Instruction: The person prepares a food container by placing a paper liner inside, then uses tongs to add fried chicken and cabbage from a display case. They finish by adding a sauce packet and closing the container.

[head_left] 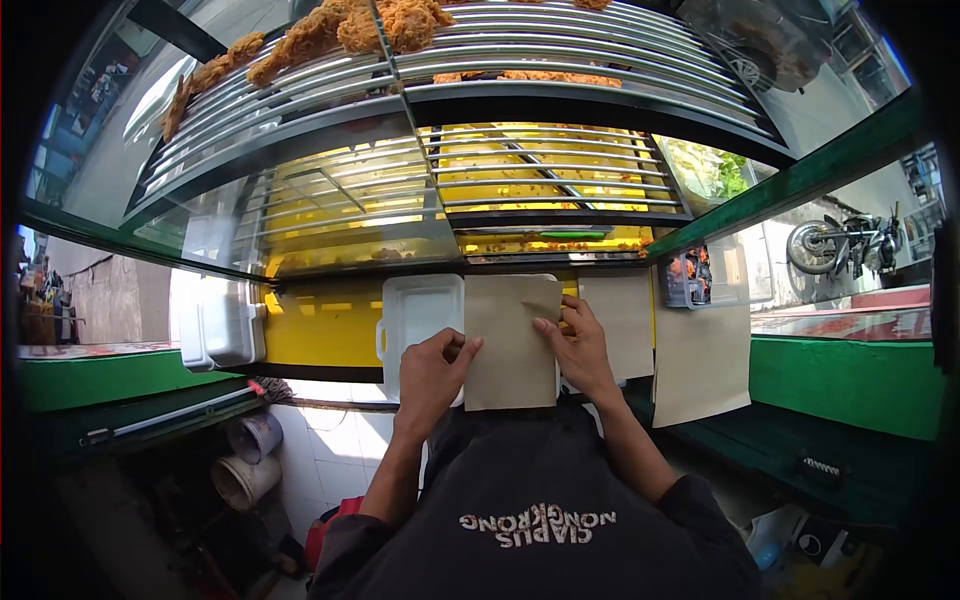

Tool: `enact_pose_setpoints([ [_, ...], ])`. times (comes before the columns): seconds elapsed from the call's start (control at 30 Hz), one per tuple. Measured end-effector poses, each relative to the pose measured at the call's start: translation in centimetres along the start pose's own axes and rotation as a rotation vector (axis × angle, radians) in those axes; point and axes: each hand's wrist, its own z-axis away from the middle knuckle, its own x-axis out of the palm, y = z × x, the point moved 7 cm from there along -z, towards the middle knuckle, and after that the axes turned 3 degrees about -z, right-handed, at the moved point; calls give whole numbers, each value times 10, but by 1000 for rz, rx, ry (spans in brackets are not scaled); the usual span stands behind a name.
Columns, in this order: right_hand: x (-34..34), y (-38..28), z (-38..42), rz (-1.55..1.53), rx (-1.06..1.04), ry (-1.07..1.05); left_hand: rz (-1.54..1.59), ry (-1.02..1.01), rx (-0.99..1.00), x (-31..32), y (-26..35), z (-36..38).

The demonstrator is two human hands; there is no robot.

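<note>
A sheet of brown wrapping paper is held upright in front of me, over an open white foam box. My left hand pinches the paper's left edge between thumb and fingers. At the opposite edge, my right hand grips the sheet with its thumb on the near side; a small fold shows near the top right corner. The paper hides part of the foam box. More brown paper lies just right of my right hand.
Fried chicken lies on a metal rack above the yellow counter. Foam boxes are stacked at the left. A clear plastic container and hanging brown paper are at the right. Buckets stand below left.
</note>
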Motion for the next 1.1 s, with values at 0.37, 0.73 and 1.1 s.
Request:
enact_pose_setpoints([
  [0.37, -3, 14, -3, 274, -3, -58, -643, -34, 470, 30, 40, 8],
  [0.73, 3, -6, -16, 582, -142, -190, -835, -160, 450, 78, 18, 16],
  [1.1, 14, 6, -15, 790, -284, -75, -935, -200, 368, 92, 22, 24],
])
